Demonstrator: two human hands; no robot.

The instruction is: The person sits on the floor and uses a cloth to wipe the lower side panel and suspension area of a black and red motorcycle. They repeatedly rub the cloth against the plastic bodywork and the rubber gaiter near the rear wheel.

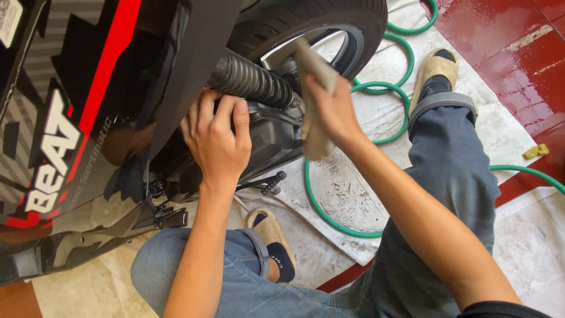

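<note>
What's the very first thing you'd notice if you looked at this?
A big black scooter with a red stripe fills the left side. In the middle, the right hand presses a beige cloth against the parts beside the rear wheel, while the left hand grips the scooter under the ribbed black spring. A green hose loops across the floor.

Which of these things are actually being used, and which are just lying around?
In use: beige cloth in the right hand; black ribbed rubber hose under the left hand; black scooter rear wheel.

Lying about: green coiled garden hose; small yellow sponge; white floor sheet.
</note>
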